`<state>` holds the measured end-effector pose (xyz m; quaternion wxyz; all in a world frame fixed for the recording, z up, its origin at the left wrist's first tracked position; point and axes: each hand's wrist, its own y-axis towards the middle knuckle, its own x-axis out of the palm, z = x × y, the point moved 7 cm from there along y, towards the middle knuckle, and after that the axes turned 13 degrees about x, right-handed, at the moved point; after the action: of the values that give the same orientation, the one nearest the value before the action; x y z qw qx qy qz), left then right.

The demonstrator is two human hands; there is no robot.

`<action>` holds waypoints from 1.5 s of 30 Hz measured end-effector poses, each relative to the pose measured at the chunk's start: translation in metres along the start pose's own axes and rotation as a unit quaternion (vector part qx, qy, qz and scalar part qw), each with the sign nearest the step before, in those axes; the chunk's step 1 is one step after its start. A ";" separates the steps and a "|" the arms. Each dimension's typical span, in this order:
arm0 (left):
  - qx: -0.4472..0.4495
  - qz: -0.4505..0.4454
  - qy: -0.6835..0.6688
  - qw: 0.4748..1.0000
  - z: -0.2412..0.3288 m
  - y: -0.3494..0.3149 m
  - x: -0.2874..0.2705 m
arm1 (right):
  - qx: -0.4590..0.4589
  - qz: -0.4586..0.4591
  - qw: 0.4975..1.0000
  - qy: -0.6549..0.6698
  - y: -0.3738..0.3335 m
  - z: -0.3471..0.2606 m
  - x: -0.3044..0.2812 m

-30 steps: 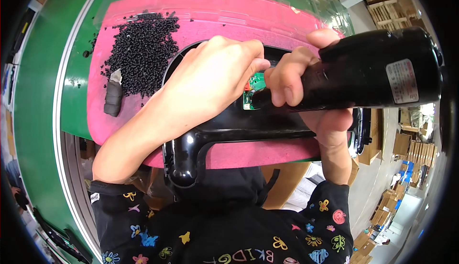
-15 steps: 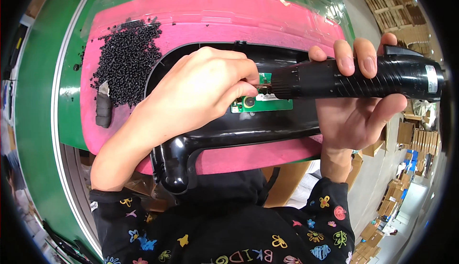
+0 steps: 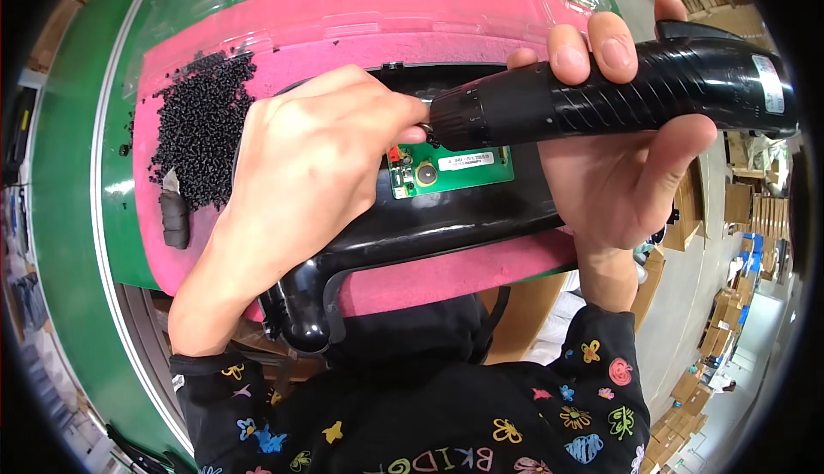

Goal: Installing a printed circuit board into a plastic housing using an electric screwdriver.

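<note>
Because the flower-patterned sleeve [image 3: 596,358] and its fellow frame the lower edge, both forearms reach inward over the bench. Nearest above it lies the power screwdriver [image 3: 627,88], a black barrel cradled in the upturned right hand [image 3: 614,178]; that grip is snug, fingers curled over the far side and thumb resting along the near one. At the screwdriver's nose, the left hand [image 3: 318,156] brings finger and thumb close together; whether they have closed on the bit or on a tiny screw, I cannot tell. Half a second ago the nose lay lower over the green circuit board [image 3: 481,180]; it has since slid up and leftward, leaving more of the board's white label uncovered. My judgement is that the handling is now at the tip, not on the board. Beneath sits the glossy black plastic shell [image 3: 446,225], holding the board in its hollow. Under that is the pink mat [image 3: 429,281], with a dark wrapped roll [image 3: 175,219] beside a heap of small black screws [image 3: 193,130], and cardboard boxes [image 3: 730,302] well beyond.
</note>
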<state>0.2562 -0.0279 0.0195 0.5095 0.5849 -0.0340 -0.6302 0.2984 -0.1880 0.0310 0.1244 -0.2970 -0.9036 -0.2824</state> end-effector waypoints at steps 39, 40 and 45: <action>-0.188 -0.118 -0.114 0.968 -0.030 -0.018 0.014 | 0.092 0.070 0.969 -0.219 0.031 0.025 0.014; -0.184 -0.120 -0.114 0.969 -0.028 -0.016 0.015 | 0.089 0.073 0.969 -0.221 0.028 0.024 0.013; -0.159 -0.089 -0.127 0.975 -0.020 -0.011 0.012 | 0.042 0.101 0.986 -0.124 0.011 0.013 -0.006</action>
<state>0.2674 -0.0199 -0.0021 0.5293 0.4120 0.0542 -0.7397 0.3096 -0.1758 0.0231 0.0518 -0.4137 -0.8887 -0.1909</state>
